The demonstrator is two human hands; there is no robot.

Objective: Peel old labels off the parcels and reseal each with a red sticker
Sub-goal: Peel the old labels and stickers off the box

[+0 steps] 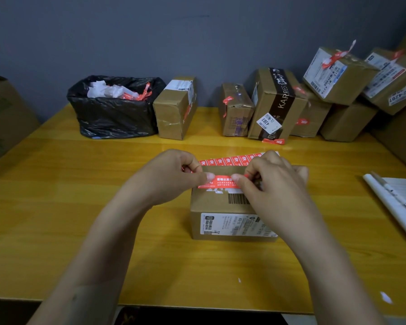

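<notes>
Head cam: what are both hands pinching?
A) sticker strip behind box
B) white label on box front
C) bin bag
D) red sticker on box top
D: the left hand and right hand each pinch an end of the red sticker at the top of the box.

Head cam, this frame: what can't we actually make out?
All head view.
Hidden: ends of the red sticker, under the grip of the left hand and right hand; stuck down or not, unclear.
Hidden: right part of the barcode on the parcel, behind the right hand.
Too small: print on the shipping label; the right forearm covers its end.
Partly hidden: sticker sheet, behind hands and parcel.
Cut off: papers, by the right edge.
</notes>
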